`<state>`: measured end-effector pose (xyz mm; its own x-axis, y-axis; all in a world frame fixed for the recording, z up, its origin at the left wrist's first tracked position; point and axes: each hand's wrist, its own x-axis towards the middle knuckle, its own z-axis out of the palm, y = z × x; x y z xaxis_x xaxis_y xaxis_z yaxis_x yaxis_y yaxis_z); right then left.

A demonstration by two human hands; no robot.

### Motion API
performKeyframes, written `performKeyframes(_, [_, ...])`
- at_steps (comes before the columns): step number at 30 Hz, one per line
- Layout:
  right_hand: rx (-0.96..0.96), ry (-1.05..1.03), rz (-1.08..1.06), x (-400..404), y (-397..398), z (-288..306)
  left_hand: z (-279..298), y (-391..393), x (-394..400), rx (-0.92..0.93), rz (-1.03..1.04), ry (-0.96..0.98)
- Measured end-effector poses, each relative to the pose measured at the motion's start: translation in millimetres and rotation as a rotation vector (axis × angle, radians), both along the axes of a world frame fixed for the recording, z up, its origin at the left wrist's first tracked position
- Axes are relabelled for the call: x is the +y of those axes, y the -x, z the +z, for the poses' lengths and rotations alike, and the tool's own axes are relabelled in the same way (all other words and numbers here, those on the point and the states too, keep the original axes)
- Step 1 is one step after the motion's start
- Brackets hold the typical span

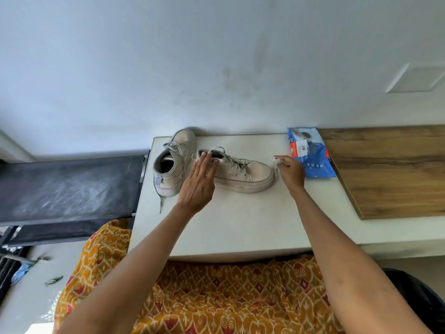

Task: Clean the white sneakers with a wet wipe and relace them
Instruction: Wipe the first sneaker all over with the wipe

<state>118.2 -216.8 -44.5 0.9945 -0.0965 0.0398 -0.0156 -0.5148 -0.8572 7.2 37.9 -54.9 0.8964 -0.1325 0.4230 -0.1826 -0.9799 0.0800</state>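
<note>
Two white sneakers sit on the pale bench (231, 225), one (243, 174) lying toe to the right, the other (172, 162) standing just left of it. The left hand (198, 183), fingers straight, touches the first sneaker's heel collar; the right hand's (290, 171) grip pinches a crumpled wet wipe (274, 162) beside its toe, near the blue wipes packet (310, 153)

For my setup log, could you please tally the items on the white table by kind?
Sneakers: 2, one at the table's left edge, one lying in the middle
Blue wipes packet: 1
Crumpled wet wipe, pinched in the right hand: 1
Total: 4
</note>
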Motion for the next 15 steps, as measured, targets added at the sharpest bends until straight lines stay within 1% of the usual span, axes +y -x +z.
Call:
performKeyframes(2, [0.012,-0.031,0.110,2.9,-9.0,7.4,4.8,-4.0,-4.3,-0.041,0.025,0.073])
performKeyframes(3, [0.014,-0.006,0.168,4.7,-14.5,12.0,9.1,-6.2,-5.1,-0.061,0.045,0.092])
performKeyframes(6, [0.058,0.103,0.350,12.9,-29.7,27.3,17.8,-9.8,-2.5,-0.080,0.032,0.064])
performKeyframes(9, [0.199,0.215,0.558,23.7,-33.7,32.7,17.9,-8.2,-3.2,-0.082,0.030,0.044])
performKeyframes(11, [0.271,0.266,0.587,25.4,-30.8,31.6,15.7,-7.9,-5.1,-0.079,0.055,0.063])
performKeyframes(13, [0.303,0.228,0.543,19.5,-25.6,29.8,16.7,-10.1,-6.8,-0.069,0.067,0.075])
performKeyframes(15, [0.311,0.179,0.486,9.2,-21.6,25.1,21.8,-13.6,-7.7,-0.057,0.073,0.048])
